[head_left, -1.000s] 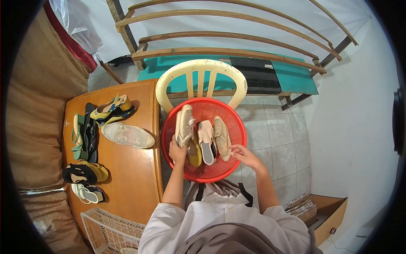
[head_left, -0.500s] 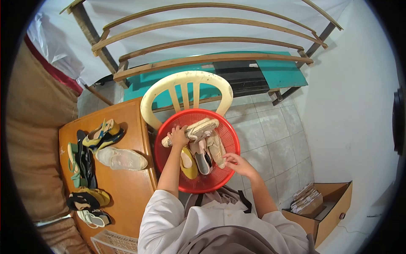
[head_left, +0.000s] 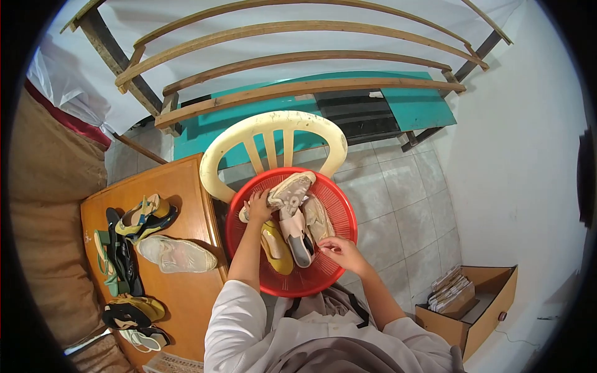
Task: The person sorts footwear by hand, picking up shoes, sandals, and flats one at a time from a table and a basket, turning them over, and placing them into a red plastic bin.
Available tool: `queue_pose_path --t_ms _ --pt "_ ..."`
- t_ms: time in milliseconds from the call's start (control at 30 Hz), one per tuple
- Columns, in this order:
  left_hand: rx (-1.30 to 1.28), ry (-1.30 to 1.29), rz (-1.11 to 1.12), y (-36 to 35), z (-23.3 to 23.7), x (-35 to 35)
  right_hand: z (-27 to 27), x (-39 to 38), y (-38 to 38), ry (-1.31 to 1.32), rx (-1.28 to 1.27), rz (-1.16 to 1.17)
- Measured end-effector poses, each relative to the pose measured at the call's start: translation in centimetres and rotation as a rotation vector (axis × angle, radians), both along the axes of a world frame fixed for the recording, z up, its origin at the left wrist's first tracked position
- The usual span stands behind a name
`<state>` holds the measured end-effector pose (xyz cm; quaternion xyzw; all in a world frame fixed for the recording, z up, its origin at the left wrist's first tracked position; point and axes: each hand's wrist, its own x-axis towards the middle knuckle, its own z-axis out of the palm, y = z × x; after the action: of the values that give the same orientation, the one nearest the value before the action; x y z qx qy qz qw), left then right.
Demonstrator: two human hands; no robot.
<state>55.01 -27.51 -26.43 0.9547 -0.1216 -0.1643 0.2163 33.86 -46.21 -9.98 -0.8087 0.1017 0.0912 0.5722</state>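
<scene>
A red plastic basket (head_left: 298, 285) holds several shoes in front of me. My left hand (head_left: 257, 209) has its fingers around a cream shoe (head_left: 291, 189) with a patterned upper, lying at the basket's far side. Part of a light sole shows left of that hand. My right hand (head_left: 344, 254) pinches the near end of a beige lace shoe (head_left: 318, 217) at the basket's right; its fingertips are partly hidden. Between the hands lie a yellow flat shoe (head_left: 275, 250) and a pale pink shoe with a grey insole (head_left: 298, 239).
The basket rests on a cream plastic chair (head_left: 273, 121). At left, a wooden table (head_left: 186, 298) bears a whitish lace shoe (head_left: 177, 253), green sandals (head_left: 106, 264) and other footwear. A slatted rack (head_left: 298, 87) stands behind; an open box (head_left: 491, 298) sits at right.
The cream shoe under my left hand has turned to a steeper angle and shifted left. My right hand has moved slightly left and down, closer onto the lace shoe's end. The camera view has shifted slightly.
</scene>
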Motion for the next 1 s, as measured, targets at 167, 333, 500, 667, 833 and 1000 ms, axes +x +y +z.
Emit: queue_pose_path --t_ms 167,333,500,667,833,1000 --pt "0.021 0.020 0.075 0.1 -0.6 -0.8 -1.2 -0.2 0.1 0.012 0.033 0.019" --pt "-0.066 -0.166 0.128 0.3 -1.0 -2.7 -1.2 -0.4 0.2 0.013 0.020 0.039" --pt "-0.134 -0.358 0.273 -0.5 -0.2 -8.5 -1.7 -0.6 0.3 0.023 0.035 0.041" --pt "-0.329 -0.272 0.318 1.0 2.4 -15.9 -1.6 -0.4 0.9 0.012 0.030 0.100" --pt "-0.532 -0.351 0.395 5.3 7.2 -19.6 -1.3 1.0 3.0 0.065 0.105 0.207" --pt "-0.393 -0.716 0.495 11.4 13.8 -18.9 -1.7 3.3 6.5 0.003 0.109 0.426"
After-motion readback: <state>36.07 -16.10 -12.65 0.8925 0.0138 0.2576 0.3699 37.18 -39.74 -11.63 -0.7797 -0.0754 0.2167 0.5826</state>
